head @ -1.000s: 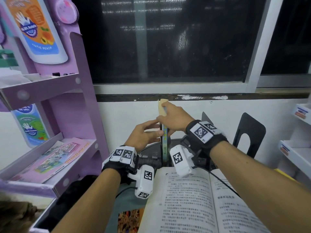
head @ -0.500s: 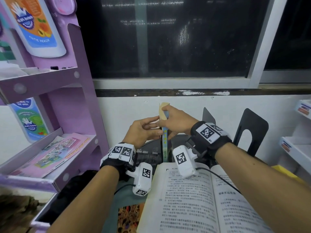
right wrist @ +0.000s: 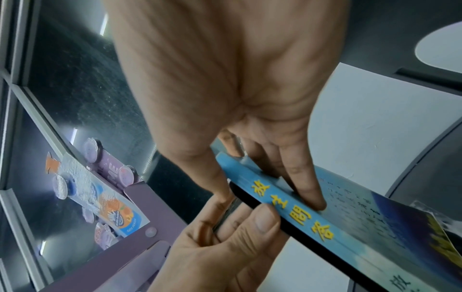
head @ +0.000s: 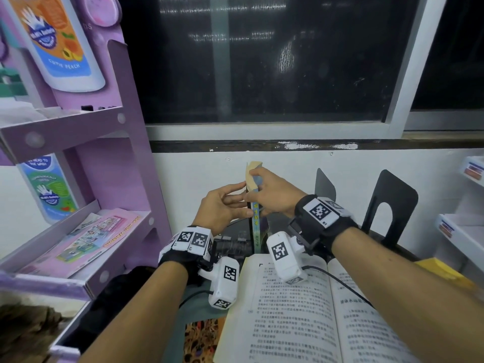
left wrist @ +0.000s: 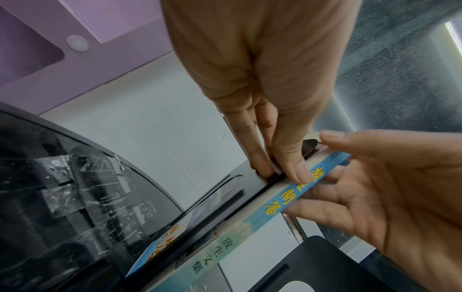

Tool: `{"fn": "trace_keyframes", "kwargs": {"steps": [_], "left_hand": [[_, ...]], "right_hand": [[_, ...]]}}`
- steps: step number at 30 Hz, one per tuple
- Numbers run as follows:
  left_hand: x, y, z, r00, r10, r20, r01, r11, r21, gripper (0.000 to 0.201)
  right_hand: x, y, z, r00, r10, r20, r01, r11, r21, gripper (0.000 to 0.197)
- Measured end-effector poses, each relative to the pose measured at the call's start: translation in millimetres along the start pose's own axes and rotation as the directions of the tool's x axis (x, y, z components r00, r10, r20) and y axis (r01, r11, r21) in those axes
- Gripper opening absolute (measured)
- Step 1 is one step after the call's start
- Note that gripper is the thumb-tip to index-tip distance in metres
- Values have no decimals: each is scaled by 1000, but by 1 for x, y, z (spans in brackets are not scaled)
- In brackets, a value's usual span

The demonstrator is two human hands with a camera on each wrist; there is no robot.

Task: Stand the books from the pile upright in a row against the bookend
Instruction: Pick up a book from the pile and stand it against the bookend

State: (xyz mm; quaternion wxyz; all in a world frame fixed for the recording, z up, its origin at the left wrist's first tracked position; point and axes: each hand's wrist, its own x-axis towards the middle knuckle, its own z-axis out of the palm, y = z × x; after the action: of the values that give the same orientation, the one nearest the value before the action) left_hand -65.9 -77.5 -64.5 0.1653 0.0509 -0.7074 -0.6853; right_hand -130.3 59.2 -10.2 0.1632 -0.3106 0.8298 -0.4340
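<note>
A thin book with a blue spine (head: pixel 255 222) stands upright at the back of the dark table. My right hand (head: pixel 255 186) grips its top from the right, fingers on the cover (right wrist: pixel 375 217) and thumb on the far side. A thin black bookend plate (left wrist: pixel 250 181) stands flat against the book's left face. My left hand (head: pixel 242 201) pinches that plate at the spine edge, thumb on the blue spine (left wrist: pixel 282 199) and fingers on the plate's outer face. The book's foot is hidden behind the open book.
An open book (head: pixel 301 323) lies in front, over a patterned one (head: pixel 201 336). Two more black bookends (head: pixel 392 203) (head: pixel 326 187) stand at the right by the white wall. A purple shelf unit (head: pixel 125 166) is close on the left, white trays (head: pixel 461 231) on the right.
The hands and the book stay almost where they were. My left fingers have come in closer against the plate and spine. The view has shifted a little.
</note>
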Motion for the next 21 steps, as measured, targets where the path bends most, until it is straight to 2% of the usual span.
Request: {"fn": "trace_keyframes", "kwargs": {"steps": [2,5,7,15,21], "left_hand": [[-2,1,-1,1000,6,-2,-6,1000,-2,77],[-5,1,-3,1000,12,0,-12,1000,-21,78],[-6,1,-2,1000,10,13,-9,1000,-20,80],[-5,-1,-5,994,17,104,-16,1000,-8,62],[-3,-5,-6,991,30,128,-30,1000,3,59]], "right_hand": [[1,0,-1,1000,15,27,-17,998,56,72],[0,-1,-3,996,53,70,-65,978,199,55],[0,0,-6,994,63,85,-82,967,242,50],[-2,6,-8,996,42,83,-64,955,288,53],[-2,12,-6,998,21,52,-35,958,285,51]]}}
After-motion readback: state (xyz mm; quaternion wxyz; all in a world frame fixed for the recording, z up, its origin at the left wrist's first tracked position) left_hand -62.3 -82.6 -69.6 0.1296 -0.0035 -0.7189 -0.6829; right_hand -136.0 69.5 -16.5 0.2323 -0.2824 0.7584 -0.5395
